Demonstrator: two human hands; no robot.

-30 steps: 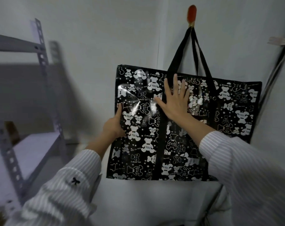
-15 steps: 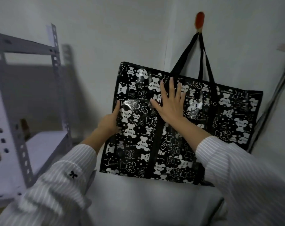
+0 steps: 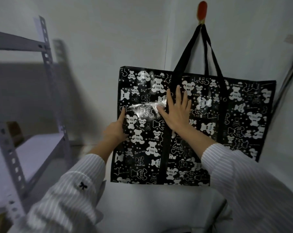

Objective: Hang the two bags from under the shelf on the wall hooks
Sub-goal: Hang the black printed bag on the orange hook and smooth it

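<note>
A large black bag (image 3: 226,132) printed with white bears hangs flat against the white wall. Its black straps loop over an orange wall hook (image 3: 202,11) at the top. My left hand (image 3: 116,130) grips the bag's left edge, thumb on the front. My right hand (image 3: 177,111) lies flat on the bag's front with its fingers spread, holding nothing. Only one bag and one hook are in view.
A grey metal shelf rack (image 3: 46,52) with perforated posts stands at the left, its white board (image 3: 36,152) at hip height. A dark cable or pipe (image 3: 286,81) runs down the wall at the right edge. White floor lies below the bag.
Both hands stay on the bag in nearly the same spots. The bag has shifted slightly against the wall as the view moved.
</note>
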